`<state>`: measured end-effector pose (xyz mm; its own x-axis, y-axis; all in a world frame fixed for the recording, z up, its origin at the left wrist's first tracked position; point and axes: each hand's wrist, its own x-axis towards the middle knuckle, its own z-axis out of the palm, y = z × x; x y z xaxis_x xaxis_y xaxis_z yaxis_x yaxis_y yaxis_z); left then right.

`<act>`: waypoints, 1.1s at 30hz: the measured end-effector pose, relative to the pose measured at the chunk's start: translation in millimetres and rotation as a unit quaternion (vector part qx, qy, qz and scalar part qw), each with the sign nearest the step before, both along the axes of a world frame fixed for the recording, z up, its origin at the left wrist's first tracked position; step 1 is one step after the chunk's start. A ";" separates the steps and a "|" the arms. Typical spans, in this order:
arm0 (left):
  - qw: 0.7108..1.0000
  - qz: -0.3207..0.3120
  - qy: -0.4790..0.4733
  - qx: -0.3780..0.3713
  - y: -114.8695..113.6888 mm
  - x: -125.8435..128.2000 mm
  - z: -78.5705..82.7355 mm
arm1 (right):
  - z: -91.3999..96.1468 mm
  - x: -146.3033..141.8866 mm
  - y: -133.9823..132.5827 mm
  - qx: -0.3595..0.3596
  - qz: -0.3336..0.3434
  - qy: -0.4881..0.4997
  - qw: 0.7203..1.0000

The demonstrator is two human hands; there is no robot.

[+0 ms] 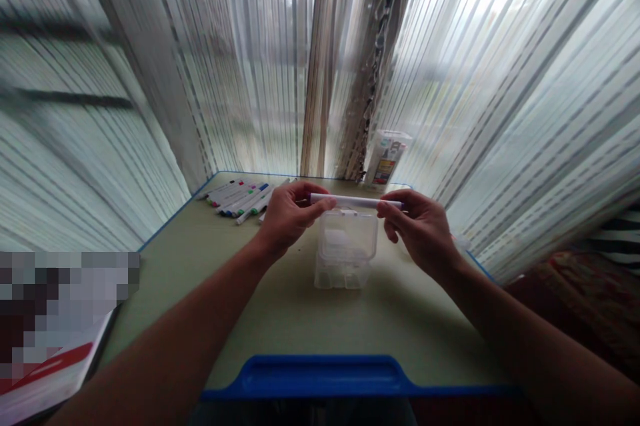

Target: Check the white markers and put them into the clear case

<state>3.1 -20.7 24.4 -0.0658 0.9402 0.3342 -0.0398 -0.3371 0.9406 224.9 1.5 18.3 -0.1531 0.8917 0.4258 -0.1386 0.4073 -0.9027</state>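
Note:
Both my hands hold one white marker (356, 201) level above a clear plastic box (345, 249) that stands open on the green table (280, 319). My left hand (289, 215) pinches the marker's left end, fingers closed. My right hand (419, 229) pinches its right end, fingers curled. A row of several white markers (239, 198) with coloured caps lies on the table at the far left, just beyond my left hand.
A small printed packet (386, 157) leans against the striped curtains (450, 79) at the table's far edge. The table has a blue rim with a blue handle (320, 376) at the near edge. A white and red paper (50, 376) lies at the lower left.

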 end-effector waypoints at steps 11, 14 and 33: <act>0.999 -0.016 -0.040 -0.001 0.8 -1.3 0.2 | 1.6 -1.2 0.7 -0.016 0.016 0.040 0.999; 0.999 -0.015 -0.039 0.003 -0.4 -1.3 1.7 | 1.6 -0.5 1.7 -0.016 0.015 0.038 0.999; 0.997 -0.036 -0.075 0.008 1.2 -2.9 1.8 | 2.4 0.1 2.6 -0.028 0.014 0.049 0.998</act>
<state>0.1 -19.5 26.2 -0.0491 0.9389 0.3408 -0.2035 -0.3434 0.9169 225.0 4.1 20.7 -0.1391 0.9103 0.3899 -0.2382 0.3515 -0.9054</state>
